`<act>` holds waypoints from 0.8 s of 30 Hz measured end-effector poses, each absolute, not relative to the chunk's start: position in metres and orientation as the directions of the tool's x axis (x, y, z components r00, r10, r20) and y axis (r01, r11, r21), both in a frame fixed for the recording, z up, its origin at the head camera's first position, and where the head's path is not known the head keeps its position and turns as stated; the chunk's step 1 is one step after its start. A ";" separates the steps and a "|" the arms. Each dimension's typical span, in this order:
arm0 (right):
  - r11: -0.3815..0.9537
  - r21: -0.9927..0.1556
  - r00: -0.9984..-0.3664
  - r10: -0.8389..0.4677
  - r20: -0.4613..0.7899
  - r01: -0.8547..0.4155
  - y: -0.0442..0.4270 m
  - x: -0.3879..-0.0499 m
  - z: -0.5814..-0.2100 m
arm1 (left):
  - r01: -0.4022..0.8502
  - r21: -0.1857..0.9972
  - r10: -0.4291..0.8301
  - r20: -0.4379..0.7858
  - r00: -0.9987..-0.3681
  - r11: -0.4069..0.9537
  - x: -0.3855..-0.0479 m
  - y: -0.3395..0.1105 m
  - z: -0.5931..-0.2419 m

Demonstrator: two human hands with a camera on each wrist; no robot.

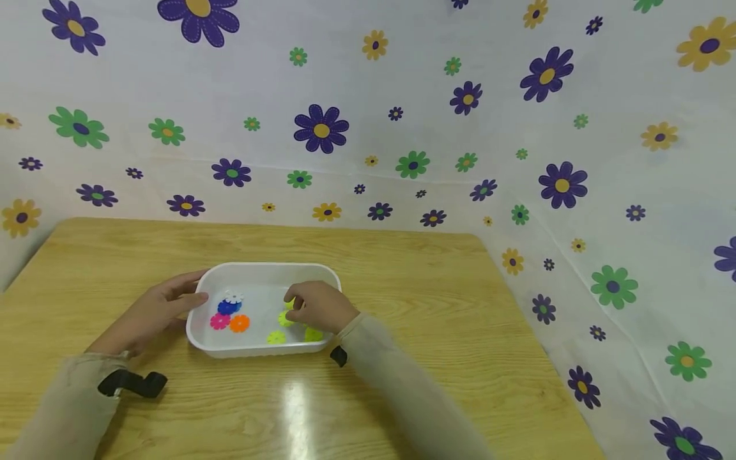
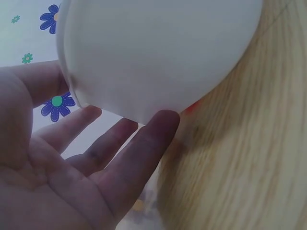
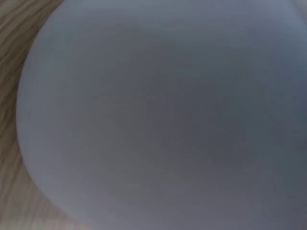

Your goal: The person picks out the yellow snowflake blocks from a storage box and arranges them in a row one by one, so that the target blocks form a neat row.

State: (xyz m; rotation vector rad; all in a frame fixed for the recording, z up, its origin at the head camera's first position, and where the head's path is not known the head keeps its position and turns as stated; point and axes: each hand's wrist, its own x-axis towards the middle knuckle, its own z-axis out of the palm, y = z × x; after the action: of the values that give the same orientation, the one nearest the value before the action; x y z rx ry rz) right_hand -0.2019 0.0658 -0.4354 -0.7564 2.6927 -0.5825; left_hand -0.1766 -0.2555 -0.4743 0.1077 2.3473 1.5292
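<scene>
- Bent fingers of the right hand are lowered into the white tray, just beside the yellow pieces; whether one is pinched cannot be told, as the fingertips are partly hidden and the right wrist view is filled by blurred white plastic.
- If a thin piece is caught only by its edge, it could be dropped or flicked aside; such flat shapes are probably not easily lifted off a smooth floor.
- The tray's left end is gripped by the left hand, with the thumb set at the rim and other fingers laid against the outer wall. Because only that end is held, the tray could be swung or tipped if its right half is pressed.
- In the left half, the white piece, blue pieces, pink piece and orange piece are clustered; by a jolt they could be slid among the yellow ones.
- The tray is carried by the bench. Its near right corner is closely passed by the right sleeve, by which the rim could be nudged.
</scene>
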 end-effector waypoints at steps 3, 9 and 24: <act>0.809 -0.384 -0.815 -0.544 -0.200 -0.445 0.060 -0.202 -0.439 | -0.111 0.905 0.244 -0.227 -0.943 0.411 -0.176 -0.254 -0.474; 0.828 -0.258 -0.816 -0.548 -0.185 -0.498 0.055 -0.197 -0.443 | -0.110 0.910 0.241 -0.220 -0.945 0.400 -0.176 -0.253 -0.473; 0.752 -0.516 -0.836 -0.536 -0.117 -0.411 0.057 -0.199 -0.444 | -0.114 0.912 0.224 -0.215 -0.950 0.393 -0.171 -0.251 -0.469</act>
State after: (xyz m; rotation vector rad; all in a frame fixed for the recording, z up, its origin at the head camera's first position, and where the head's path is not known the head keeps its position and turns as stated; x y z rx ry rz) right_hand -0.1993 0.0573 -0.4437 -0.7421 2.6936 -0.7045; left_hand -0.1708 -0.2513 -0.4685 0.0962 2.3517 1.5763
